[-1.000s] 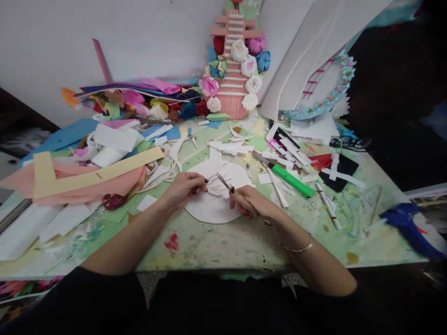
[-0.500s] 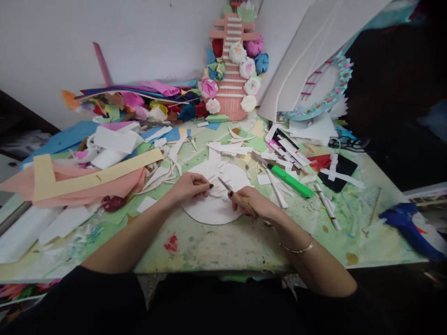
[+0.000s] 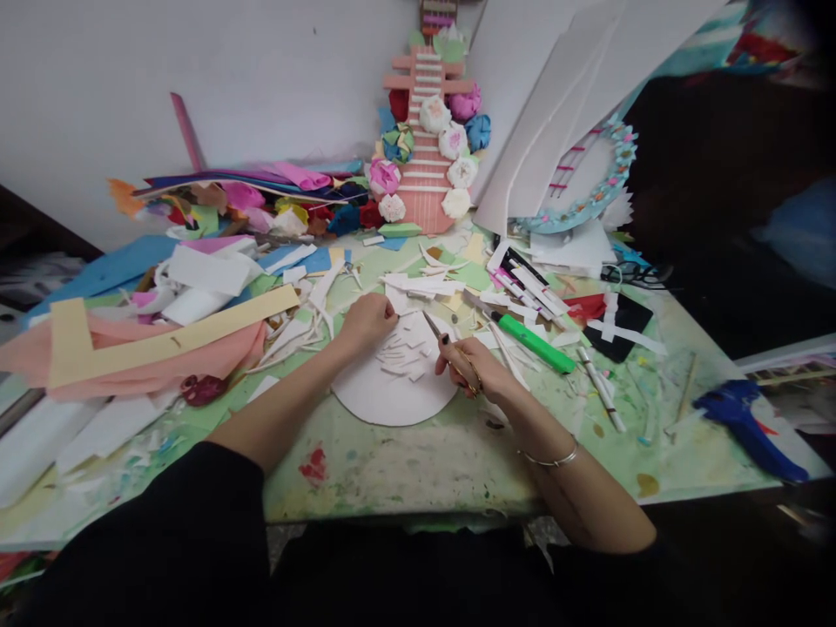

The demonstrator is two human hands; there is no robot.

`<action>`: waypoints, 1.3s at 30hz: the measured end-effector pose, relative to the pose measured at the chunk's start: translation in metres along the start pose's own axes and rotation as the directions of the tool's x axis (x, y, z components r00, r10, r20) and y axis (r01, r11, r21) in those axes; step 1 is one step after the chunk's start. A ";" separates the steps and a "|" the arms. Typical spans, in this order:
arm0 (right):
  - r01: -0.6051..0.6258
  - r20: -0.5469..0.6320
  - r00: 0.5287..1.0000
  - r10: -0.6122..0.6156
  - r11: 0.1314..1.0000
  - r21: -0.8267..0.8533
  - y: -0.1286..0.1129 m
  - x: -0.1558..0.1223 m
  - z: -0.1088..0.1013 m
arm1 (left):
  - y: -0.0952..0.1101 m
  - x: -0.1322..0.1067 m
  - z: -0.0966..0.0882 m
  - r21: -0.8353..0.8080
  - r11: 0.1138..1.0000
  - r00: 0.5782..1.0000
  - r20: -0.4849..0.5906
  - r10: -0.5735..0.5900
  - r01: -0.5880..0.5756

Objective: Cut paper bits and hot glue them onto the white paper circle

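My right hand (image 3: 471, 366) grips a pair of scissors (image 3: 434, 326), its fingers in the handles and the blades pointing up and left. Across from it, my left hand (image 3: 371, 324) is closed, fingertips by the far edge of a white round board (image 3: 388, 407). What those fingertips hold, if anything, is hidden. Small cut white pieces (image 3: 406, 355) lie scattered on the board between both hands. Just beyond the left fingertips is a heap of white strips (image 3: 421, 286).
A green utility knife (image 3: 535, 343) and markers (image 3: 532, 292) lie to the right, with a blue glue gun (image 3: 744, 422) farther out. Paper scraps and a cream strip (image 3: 189, 335) cover the left. At the back stands a pink guitar-shaped piece with paper flowers (image 3: 428, 174).
My left hand has moved away from me, from over the board's pieces to its far edge. The right hand with the scissors has shifted slightly, and the small pieces are more exposed.
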State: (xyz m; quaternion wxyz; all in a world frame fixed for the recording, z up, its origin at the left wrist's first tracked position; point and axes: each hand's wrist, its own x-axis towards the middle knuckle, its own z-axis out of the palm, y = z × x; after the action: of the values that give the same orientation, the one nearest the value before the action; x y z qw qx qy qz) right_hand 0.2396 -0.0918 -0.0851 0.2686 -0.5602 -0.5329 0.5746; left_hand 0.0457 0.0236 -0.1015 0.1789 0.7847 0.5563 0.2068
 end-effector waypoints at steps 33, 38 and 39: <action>-0.033 0.132 0.990 0.044 0.995 -0.089 -0.001 -0.007 0.009 | -0.030 -0.063 -0.045 -0.494 0.847 0.975 0.190 -0.116 0.197; -0.044 0.122 0.991 0.049 0.998 -0.045 0.000 -0.006 0.009 | -0.063 -0.082 -0.078 0.028 0.968 0.968 0.013 -0.251 0.251; -0.048 0.125 0.991 0.054 0.998 -0.048 0.000 -0.006 0.010 | -0.066 -0.090 -0.081 0.133 0.954 0.957 0.074 -0.281 0.270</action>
State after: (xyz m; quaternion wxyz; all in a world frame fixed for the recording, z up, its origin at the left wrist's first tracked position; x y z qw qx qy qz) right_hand 0.2317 -0.1002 -0.0847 0.2069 -0.5419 -0.5473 0.6033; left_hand -0.0760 -0.0368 -0.0774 0.1833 0.7175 0.6630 0.1091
